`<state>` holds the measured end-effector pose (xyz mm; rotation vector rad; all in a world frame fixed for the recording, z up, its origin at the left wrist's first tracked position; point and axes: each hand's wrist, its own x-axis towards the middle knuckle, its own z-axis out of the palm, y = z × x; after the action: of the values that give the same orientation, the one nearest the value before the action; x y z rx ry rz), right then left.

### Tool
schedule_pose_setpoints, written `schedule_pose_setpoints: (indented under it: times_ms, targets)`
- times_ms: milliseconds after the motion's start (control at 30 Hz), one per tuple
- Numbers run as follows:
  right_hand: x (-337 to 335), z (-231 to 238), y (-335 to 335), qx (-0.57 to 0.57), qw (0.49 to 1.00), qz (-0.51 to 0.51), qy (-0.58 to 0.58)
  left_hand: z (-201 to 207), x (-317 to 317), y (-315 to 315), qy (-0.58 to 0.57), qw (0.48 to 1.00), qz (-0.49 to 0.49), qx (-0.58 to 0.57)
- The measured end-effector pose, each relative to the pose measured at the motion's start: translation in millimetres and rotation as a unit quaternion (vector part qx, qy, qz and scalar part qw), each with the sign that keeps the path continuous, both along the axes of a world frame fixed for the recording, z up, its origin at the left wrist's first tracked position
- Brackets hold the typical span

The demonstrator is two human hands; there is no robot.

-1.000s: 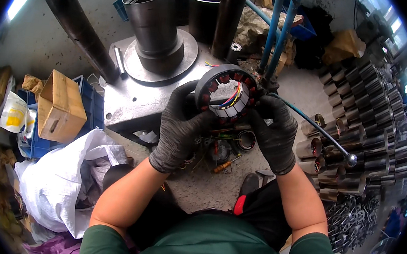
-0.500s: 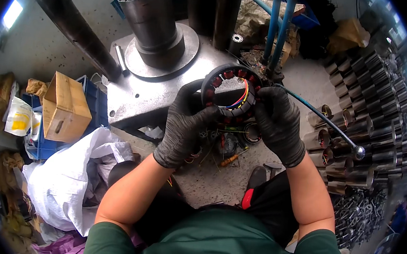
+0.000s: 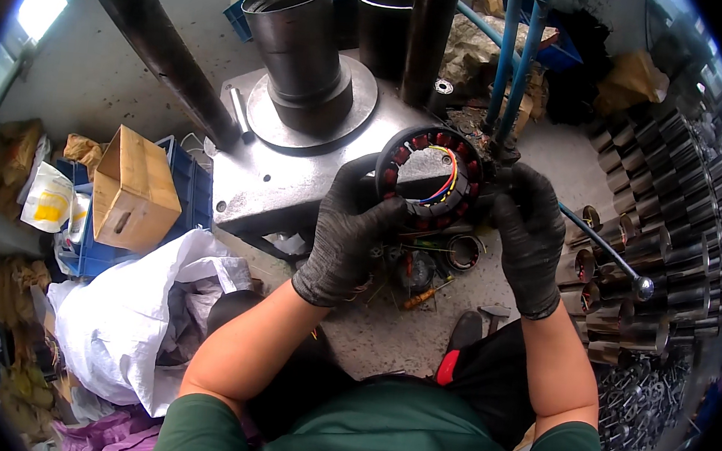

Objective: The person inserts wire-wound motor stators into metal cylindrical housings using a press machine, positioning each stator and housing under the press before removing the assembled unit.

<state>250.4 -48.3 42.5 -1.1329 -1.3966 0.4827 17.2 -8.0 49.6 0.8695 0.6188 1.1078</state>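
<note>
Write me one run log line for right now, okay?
left hand: gripping coil ring; right hand: beside coil ring, contact unclear; coloured wires: inside coil ring; dark cylinder: on round plate

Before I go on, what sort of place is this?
Probably a workshop where motors are built or repaired: there's a ring of wire coils, many metal tubes in rows, and a dark cylinder on a round metal plate.

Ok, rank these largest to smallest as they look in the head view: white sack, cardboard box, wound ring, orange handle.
1. White sack
2. Cardboard box and wound ring: too alike to rank, with the ring held up nearer the camera
3. Orange handle
</note>
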Motion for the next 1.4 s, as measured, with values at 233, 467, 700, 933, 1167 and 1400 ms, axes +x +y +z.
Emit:
schedule_pose_setpoints:
  times_ms: [233, 467, 700, 933, 1167, 1400]
  targets:
    - [-26, 6, -8, -0.176, 0.923, 0.206, 0.274, -12, 11, -12, 0.060, 0.983, 0.086, 0.151]
    - [-32, 9, -11, -0.211, 0.774, 0.241, 0.546, -17, 15, -19, 0.270, 0.800, 0.126, 0.520]
    - [-26, -2, -14, -0.225, 0.770, 0.259, 0.538, -30, 18, -18, 0.156, 0.954, 0.044, 0.252]
    - [-24, -11, -15, -0.243, 0.792, 0.239, 0.506, -26, 17, -10, 0.231, 0.863, 0.101, 0.438]
    - [-22, -18, -22, -0.256, 0.824, 0.256, 0.436, 1, 11, -10, 0.469, 0.711, 0.076, 0.519]
    - [-19, -18, -14, -0.255, 0.789, 0.262, 0.494, -12, 11, -8, 0.405, 0.824, 0.011, 0.395]
